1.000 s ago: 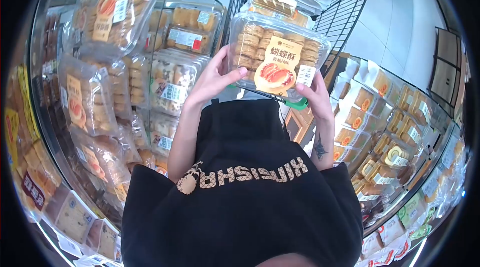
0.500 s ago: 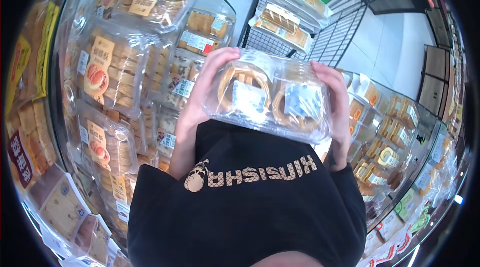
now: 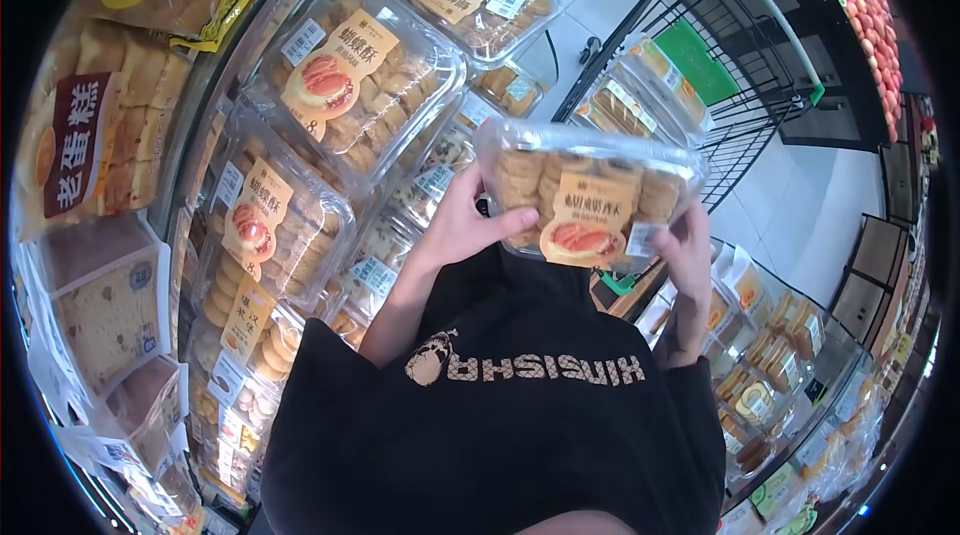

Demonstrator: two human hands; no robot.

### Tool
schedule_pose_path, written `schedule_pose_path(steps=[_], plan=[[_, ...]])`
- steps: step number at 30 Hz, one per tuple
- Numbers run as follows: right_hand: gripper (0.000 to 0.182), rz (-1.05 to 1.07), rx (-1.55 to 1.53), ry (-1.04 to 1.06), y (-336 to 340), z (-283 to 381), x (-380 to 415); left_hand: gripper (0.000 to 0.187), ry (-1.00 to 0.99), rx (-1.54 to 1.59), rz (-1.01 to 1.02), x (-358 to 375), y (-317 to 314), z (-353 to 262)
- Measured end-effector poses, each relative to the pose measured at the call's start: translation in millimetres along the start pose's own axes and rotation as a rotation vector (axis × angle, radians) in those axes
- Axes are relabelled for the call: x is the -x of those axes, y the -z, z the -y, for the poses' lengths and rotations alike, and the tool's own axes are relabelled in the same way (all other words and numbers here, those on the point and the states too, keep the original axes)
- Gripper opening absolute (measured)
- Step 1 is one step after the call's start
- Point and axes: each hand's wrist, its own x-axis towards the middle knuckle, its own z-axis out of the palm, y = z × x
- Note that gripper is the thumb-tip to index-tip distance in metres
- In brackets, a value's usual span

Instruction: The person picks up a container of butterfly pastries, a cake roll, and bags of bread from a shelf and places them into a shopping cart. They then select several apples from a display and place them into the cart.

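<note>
Both my hands hold a clear plastic box of butterfly pastries [image 3: 595, 170] in front of my chest, tilted so that its orange label [image 3: 590, 225] faces me. My left hand [image 3: 465, 225] grips the box's left end, with the thumb on the front near the label. At the opposite end my right hand [image 3: 687, 250] is closed on the lower right corner, its thumb by a small white barcode sticker. The fingers behind the box are mostly hidden. Similar boxed pastries [image 3: 350, 80] are stacked to the left of my hands.
Beyond the box stands a black wire shopping cart [image 3: 745, 130] with several packaged baked goods [image 3: 625, 105] inside. Bagged cakes [image 3: 85, 150] line the far left. More packaged pastries [image 3: 775, 360] sit in a display on the right, and red fruit [image 3: 870, 35] shows at upper right.
The held box shows rows of pastries and an orange label, where round pastries and pale stickers showed before. My hands have moved slightly right, thumbs now in front. The view has shifted.
</note>
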Motion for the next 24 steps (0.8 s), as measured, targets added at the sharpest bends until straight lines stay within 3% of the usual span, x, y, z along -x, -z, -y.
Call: schedule_pose_path(steps=[1, 2, 4, 7, 11, 15, 18, 20, 22, 24], plan=[[0.072, -0.010, -0.026, 0.044, -4, 2, -9, 0.051, -0.033, 0.007, -0.062, 1, -2, 3], [0.068, -0.023, -0.053, 0.087, -8, 3, -16, 0.051, -0.031, 0.011, -0.057, 2, -2, 1], [0.058, 0.000, -0.018, 0.101, -12, 5, -25, 0.039, 0.124, 0.025, -0.165, 2, -3, -7], [0.048, -0.009, 0.035, -0.011, -18, 14, -32, 0.033, 0.222, 0.019, -0.172, 0, -2, -19], [0.044, -0.010, 0.031, -0.050, -25, 19, -33, 0.038, 0.211, 0.053, -0.239, 0, -6, -10], [0.047, -0.033, 0.027, -0.112, -23, 18, -33, 0.039, 0.289, -0.024, -0.216, 1, -5, -5], [0.052, 0.030, 0.075, -0.184, -10, 13, -34, 0.039, 0.249, 0.115, -0.187, 0, -11, -8], [0.055, 0.033, 0.067, -0.135, -10, 5, -33, 0.039, 0.253, 0.242, -0.198, -3, -13, -11], [0.055, -0.012, -0.129, -0.048, -11, 0, -33, 0.039, 0.244, 0.239, -0.183, -6, -13, -7], [0.056, 0.023, -0.047, -0.024, -12, 7, -28, 0.039, 0.261, 0.302, -0.186, -10, -13, 1]])
